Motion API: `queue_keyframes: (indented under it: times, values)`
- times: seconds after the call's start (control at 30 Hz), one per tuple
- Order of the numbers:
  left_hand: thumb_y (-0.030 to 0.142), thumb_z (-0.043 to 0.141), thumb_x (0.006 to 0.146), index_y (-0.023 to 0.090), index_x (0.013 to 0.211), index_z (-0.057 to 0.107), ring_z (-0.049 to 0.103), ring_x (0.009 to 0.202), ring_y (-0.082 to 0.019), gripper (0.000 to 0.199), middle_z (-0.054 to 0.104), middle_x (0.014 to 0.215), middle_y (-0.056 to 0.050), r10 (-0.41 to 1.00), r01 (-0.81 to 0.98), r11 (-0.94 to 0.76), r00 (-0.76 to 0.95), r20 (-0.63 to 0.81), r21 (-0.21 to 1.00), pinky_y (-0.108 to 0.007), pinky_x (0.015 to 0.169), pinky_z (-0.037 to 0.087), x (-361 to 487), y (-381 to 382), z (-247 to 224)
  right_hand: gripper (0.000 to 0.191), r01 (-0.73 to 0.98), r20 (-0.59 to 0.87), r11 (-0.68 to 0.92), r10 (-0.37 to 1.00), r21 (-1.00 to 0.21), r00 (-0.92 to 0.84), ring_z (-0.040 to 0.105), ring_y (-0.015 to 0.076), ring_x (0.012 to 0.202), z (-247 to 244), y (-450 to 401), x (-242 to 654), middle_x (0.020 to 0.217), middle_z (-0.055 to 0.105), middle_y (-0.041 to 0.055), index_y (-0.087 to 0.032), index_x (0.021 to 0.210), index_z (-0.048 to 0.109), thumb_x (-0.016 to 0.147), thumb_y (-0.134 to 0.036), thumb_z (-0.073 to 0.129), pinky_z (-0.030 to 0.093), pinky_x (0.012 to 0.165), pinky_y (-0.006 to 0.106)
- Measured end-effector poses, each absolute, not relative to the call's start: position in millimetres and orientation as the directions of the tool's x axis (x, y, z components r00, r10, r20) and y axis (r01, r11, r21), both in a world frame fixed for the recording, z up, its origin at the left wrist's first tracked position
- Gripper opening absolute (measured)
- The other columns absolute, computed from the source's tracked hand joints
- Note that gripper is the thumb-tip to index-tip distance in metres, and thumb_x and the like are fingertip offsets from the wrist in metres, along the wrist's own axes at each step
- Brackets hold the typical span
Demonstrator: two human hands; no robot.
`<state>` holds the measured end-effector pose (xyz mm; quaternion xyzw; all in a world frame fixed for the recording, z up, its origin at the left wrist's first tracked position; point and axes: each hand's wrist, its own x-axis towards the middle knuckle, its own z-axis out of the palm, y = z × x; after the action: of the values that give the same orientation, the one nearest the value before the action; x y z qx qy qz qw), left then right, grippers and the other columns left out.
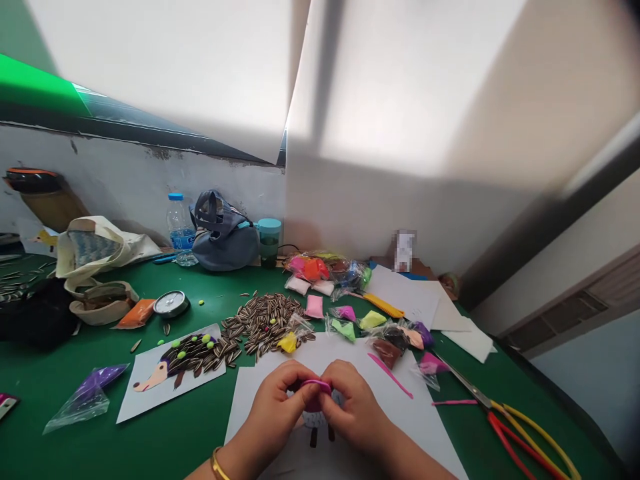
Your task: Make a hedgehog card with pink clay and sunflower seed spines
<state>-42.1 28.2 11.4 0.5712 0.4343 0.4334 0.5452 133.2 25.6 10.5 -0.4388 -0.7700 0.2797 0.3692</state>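
Pink clay pc btwn both hands

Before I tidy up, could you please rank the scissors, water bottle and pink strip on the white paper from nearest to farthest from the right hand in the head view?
1. Pink strip: on the white paper, just beyond the right hand.
2. Scissors: right side, on the green table.
3. Water bottle: back left, near the wall.

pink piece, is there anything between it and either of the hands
Nothing visible: the left hand and right hand both hold the pink piece directly. A pink strip lies on the white paper, off to the right.
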Motion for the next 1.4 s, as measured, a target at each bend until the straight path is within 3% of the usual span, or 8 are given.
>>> queue_keyframes:
  times: [0.1,0.3,0.5,0.73,1.0,1.2,1.4]
  values:
    - [0.043,0.071,0.077,0.018,0.081,0.074,0.063,0.076,-0.021,0.025,0.066,0.081,-0.006,0.973,0.029,-0.015,0.23,0.007,0.999,-0.031,0.069,0.052,-42.5,28.9,11.6,0.014,0.466,0.323,0.456,0.884,-0.759,-0.34,0.055,0.0172,0.077,10.4,26.0,134.3,0.077,0.062,0.0012,-0.02,0.078,0.063,0.089,-0.026,0.056,0.038,0.076,0.031]
    - [0.041,0.077,0.07,0.019,0.104,0.071,0.066,0.089,-0.025,0.041,0.072,0.098,-0.008,0.983,0.01,0.088,0.162,-0.089,0.996,-0.035,0.081,0.052,-41.0,30.3,9.9,0.026,0.466,0.311,0.417,0.905,-0.78,-0.291,0.054,0.0176,0.076,9.6,28.2,138.3,0.077,0.06,0.0026,-0.019,0.077,0.061,0.094,-0.032,0.047,0.039,0.073,0.031]
    - [0.043,0.074,0.074,0.018,0.089,0.073,0.066,0.083,-0.023,0.03,0.074,0.087,-0.007,0.975,-0.012,0.053,0.217,-0.049,0.999,-0.032,0.076,0.052,-39.3,31.8,14.6,0.023,0.468,0.283,0.386,0.918,-0.794,-0.277,0.054,0.0178,0.076,10.7,28.0,137.5,0.076,0.06,0.0021,-0.02,0.077,0.061,0.092,-0.032,0.05,0.039,0.073,0.03]
    - [0.042,0.077,0.07,0.017,0.092,0.071,0.066,0.084,-0.023,0.034,0.074,0.089,-0.008,0.969,-0.019,0.103,0.227,-0.096,0.994,-0.033,0.077,0.053,-39.0,30.7,12.4,0.025,0.446,0.291,0.374,0.925,-0.813,-0.245,0.054,0.0176,0.076,13.3,27.5,137.9,0.076,0.06,0.0022,-0.02,0.075,0.06,0.094,-0.033,0.049,0.04,0.072,0.03]
    - [0.048,0.073,0.074,0.017,0.076,0.07,0.062,0.075,-0.021,0.031,0.069,0.076,-0.005,0.98,0.033,0.064,0.187,-0.069,0.997,-0.031,0.071,0.05,-43.7,33.9,11.8,0.025,0.403,0.301,0.385,0.918,-0.83,-0.257,0.056,0.0185,0.079,13.1,28.6,139.1,0.08,0.064,0.0034,-0.02,0.081,0.065,0.094,-0.038,0.053,0.043,0.074,0.03]
    - [0.049,0.076,0.071,0.019,0.102,0.069,0.063,0.079,-0.021,0.044,0.069,0.082,-0.004,0.979,-0.032,0.089,0.189,-0.081,0.996,-0.032,0.073,0.051,-42.3,33.6,8.4,0.024,0.388,0.297,0.362,0.93,-0.848,-0.217,0.059,0.018,0.079,13.5,28.9,139.7,0.08,0.065,0.0031,-0.02,0.083,0.066,0.094,-0.037,0.053,0.045,0.073,0.029]
    - [0.052,0.075,0.07,0.017,0.075,0.068,0.059,0.068,-0.019,0.036,0.066,0.071,-0.003,0.979,0.007,0.098,0.176,-0.098,0.995,-0.028,0.064,0.046,-42.8,35.0,11.3,0.015,0.379,0.255,0.311,0.948,-0.872,-0.192,0.062,0.0201,0.086,12.1,27.4,140.2,0.089,0.068,0.0041,-0.021,0.092,0.067,0.087,-0.033,0.061,0.049,0.078,0.03]
